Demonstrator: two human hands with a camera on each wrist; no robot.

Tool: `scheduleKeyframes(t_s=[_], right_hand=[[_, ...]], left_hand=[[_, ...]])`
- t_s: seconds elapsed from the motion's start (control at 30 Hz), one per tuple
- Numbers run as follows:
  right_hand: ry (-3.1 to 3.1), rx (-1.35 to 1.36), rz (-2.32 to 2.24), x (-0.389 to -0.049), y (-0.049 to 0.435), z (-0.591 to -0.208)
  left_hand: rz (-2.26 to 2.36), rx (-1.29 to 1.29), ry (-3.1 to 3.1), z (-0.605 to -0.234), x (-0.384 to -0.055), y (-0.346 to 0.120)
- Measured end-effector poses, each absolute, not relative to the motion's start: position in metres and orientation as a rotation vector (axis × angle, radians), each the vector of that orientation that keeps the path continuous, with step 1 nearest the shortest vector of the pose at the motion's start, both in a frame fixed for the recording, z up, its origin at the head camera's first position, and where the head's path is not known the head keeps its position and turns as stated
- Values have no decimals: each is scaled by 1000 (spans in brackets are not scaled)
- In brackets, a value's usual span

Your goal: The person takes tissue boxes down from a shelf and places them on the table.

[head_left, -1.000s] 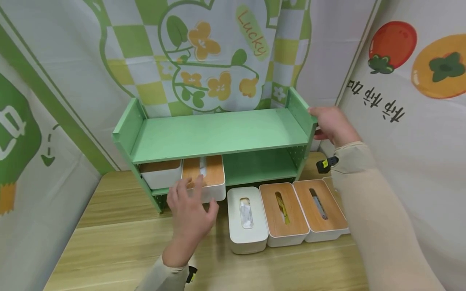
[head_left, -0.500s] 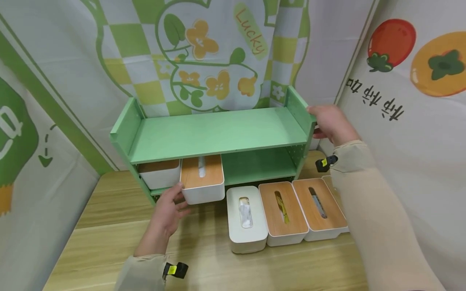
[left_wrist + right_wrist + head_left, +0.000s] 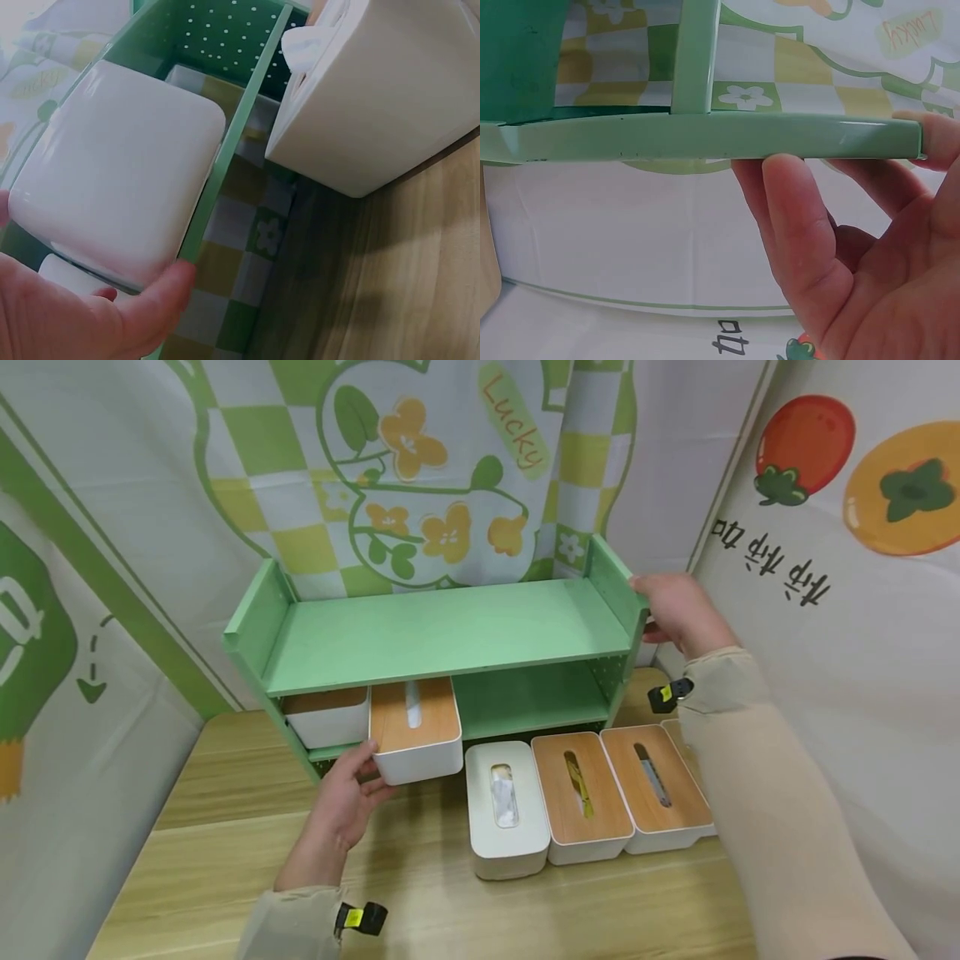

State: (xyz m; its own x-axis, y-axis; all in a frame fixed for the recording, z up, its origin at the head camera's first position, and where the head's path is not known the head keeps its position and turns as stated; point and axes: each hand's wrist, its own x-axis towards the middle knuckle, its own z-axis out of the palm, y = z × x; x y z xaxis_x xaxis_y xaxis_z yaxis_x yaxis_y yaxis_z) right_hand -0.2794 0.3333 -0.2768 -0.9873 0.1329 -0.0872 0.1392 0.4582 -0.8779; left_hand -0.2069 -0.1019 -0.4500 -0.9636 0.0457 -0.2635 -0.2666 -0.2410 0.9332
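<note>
A wood-lidded white tissue box juts from the lower level of the green shelf. My left hand holds its left front corner. In the left wrist view, the thumb lies by the box's lower edge, while most of the other fingers are out of sight. A second wood-lidded box sits deeper in the shelf, left of the held one. My right hand grips the shelf's right side panel, with fingers on its outer face in the right wrist view.
On the wooden table before the shelf, an all-white tissue box stands beside wood-lidded boxes, with another partly hidden by my right sleeve. Printed cloth hangs close behind and on both sides.
My left hand has come down and left from above the box to its left front corner. The box now sticks out slightly farther. My right hand stays on the side panel.
</note>
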Motion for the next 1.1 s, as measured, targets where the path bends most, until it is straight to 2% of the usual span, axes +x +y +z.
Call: scheduleKeyframes(t_s=[0.57, 0.73, 1.1], right_hand=[[2702, 230, -1600, -277, 334, -278], [2703, 230, -1598, -278, 333, -279], [2708, 226, -1590, -278, 333, -279]], left_hand=[[2247, -158, 1650, -448, -224, -110], [2215, -200, 1674, -445, -232, -110], [2152, -193, 1798, -445, -225, -116]])
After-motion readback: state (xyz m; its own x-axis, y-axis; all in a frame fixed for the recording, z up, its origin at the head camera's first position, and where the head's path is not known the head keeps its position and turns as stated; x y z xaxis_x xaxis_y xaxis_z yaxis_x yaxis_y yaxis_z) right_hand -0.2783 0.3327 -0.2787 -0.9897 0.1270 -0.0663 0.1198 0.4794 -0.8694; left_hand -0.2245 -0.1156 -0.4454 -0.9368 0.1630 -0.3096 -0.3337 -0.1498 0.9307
